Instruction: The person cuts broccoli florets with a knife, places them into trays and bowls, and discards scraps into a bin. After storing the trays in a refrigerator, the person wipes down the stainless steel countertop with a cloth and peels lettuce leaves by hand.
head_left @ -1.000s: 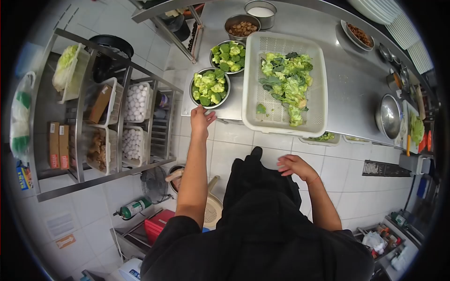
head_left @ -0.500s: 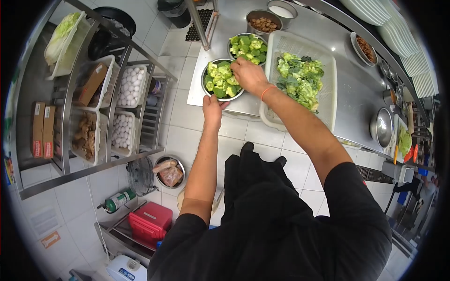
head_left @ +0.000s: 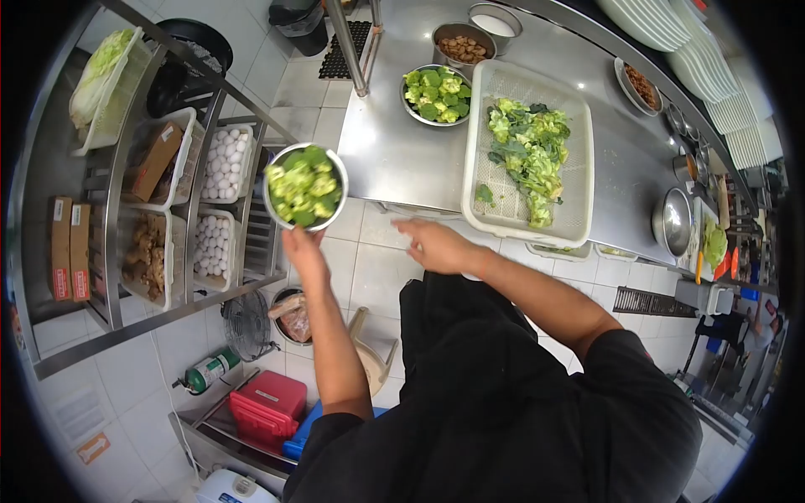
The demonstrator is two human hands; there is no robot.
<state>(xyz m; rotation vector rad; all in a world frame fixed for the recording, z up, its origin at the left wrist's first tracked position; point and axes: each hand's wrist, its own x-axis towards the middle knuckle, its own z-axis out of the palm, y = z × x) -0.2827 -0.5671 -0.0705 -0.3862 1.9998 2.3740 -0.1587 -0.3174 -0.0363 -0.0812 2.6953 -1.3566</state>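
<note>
My left hand (head_left: 307, 258) grips the lower rim of a round metal bowl (head_left: 343, 186). Green broccoli florets (head_left: 303, 186) fill this bowl, which is held out over the floor, left of the steel counter (head_left: 373, 159). My right hand (head_left: 440, 246) is empty in front of the counter edge, its index finger stretched out. A second metal bowl (head_left: 432, 123) of broccoli stands on the counter. Beside it, a white perforated basket (head_left: 470, 159) holds leafy green trimmings (head_left: 532, 155) and one small loose green piece (head_left: 484, 194).
A wire-style steel rack (head_left: 180, 314) at left carries bins of eggs (head_left: 220, 247). Behind the broccoli are a bowl of brown pieces (head_left: 461, 50) and a pot of white contents (head_left: 493, 23). Low down lie a bowl of meat (head_left: 293, 318), a stool (head_left: 369, 356) and a red box (head_left: 267, 402).
My left hand has carried one broccoli bowl off the counter to the left, toward the rack. My right hand has left that bowl and drawn back toward my body.
</note>
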